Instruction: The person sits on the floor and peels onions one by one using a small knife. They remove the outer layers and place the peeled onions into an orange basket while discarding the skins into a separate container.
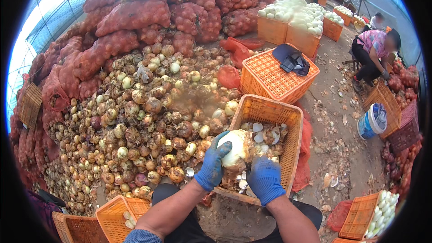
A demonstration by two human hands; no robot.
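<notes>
My left hand [214, 162], in a blue knit glove, grips a large onion [235, 148] with the thumb across its front. The onion's left side is bare and white, while brown loose skin hangs on its right side. My right hand [266, 175], in a matching glove, is curled beside that skin. Its fingertips are hidden, so whether it holds anything cannot be seen. Both hands are over an orange plastic crate [295, 152] between my knees. Inside the crate lie onion peelings [258, 137], some white and some brown.
A heap of unpeeled onions [135, 131] spreads to the left, below stacked red mesh sacks [135, 17]. An upturned orange crate [266, 74] carries a dark cap [292, 59]. Peeled onions [305, 17] fill crates behind it. At right are a bucket [368, 125] and a seated person [376, 50].
</notes>
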